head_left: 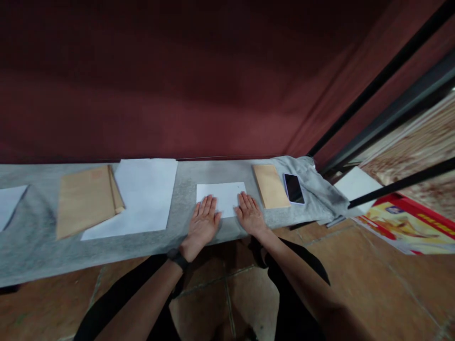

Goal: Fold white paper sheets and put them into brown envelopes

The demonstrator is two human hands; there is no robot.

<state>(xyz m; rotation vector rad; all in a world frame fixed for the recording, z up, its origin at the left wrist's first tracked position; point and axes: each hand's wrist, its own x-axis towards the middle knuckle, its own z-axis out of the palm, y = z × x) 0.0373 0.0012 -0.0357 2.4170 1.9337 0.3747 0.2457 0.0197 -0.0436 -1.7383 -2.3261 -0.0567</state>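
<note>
My left hand (202, 220) and right hand (250, 213) lie flat, unclenched, on the near edge of the white sheet (222, 192). Likely light and limp; pinch a corner.

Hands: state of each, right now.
Left hand: open, flat, fingertips on the small white sheet, holding nothing.
Right hand: open, flat on the same sheet's edge, holding nothing.

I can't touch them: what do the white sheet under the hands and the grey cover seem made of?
White sheet: likely paper, matte, flat with crisp edges. Grey cover: probably felt or fleece cloth, matte and fuzzy, bunched in soft folds at its right end.
</note>
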